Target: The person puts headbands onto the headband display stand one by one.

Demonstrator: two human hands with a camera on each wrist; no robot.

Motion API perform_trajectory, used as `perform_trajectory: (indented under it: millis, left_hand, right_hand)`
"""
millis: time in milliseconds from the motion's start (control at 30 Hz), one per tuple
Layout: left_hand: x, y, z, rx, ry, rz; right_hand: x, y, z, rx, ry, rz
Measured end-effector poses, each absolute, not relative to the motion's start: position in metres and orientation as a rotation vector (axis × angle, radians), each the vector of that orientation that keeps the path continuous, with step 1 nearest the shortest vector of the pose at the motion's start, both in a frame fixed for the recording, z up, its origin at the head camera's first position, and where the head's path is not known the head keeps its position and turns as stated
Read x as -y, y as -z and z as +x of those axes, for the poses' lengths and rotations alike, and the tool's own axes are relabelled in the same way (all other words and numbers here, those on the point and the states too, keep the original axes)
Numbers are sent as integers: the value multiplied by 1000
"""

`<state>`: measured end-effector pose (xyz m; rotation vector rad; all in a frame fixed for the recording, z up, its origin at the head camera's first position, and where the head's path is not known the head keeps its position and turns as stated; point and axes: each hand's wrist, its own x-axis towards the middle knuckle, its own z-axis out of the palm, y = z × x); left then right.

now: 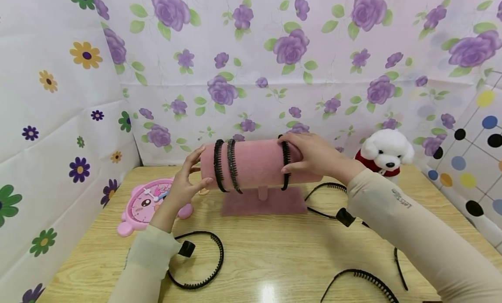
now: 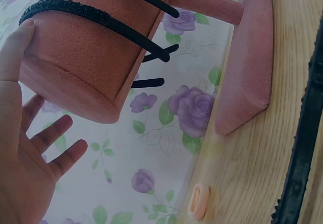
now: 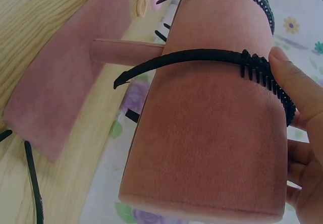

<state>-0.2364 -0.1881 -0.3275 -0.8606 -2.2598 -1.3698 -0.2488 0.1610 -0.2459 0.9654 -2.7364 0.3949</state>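
Observation:
A pink velvet headband stand has a horizontal roll [image 1: 256,163] on a short post above a flat base [image 1: 243,205]. Around the roll's left part sit a black toothed headband [image 1: 218,165] and a greyish sparkly headband [image 1: 232,165]. My left hand [image 1: 181,189] is at the roll's left end, its thumb touching the velvet beside the black headband while the other fingers spread loosely past the end. Toward the right end, my right hand [image 1: 315,157] holds another black toothed headband [image 3: 202,56] by its top, thumb in front and fingers behind. That headband's tips stick out below the roll.
A black headband [image 1: 221,255] lies at front left, another [image 1: 327,184] right of the base, and one [image 1: 370,277] at front right. A pink clock [image 1: 137,207] lies at left. A white plush dog [image 1: 386,148] sits at back right, before the floral cloth [image 1: 262,83].

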Motion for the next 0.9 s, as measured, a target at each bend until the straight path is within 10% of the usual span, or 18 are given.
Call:
perform_trajectory:
  millis: [900]
  left_hand:
    - [188, 328, -237, 2251, 1374, -867]
  right_hand:
    - [-126, 245, -254, 2787, -419, 1013]
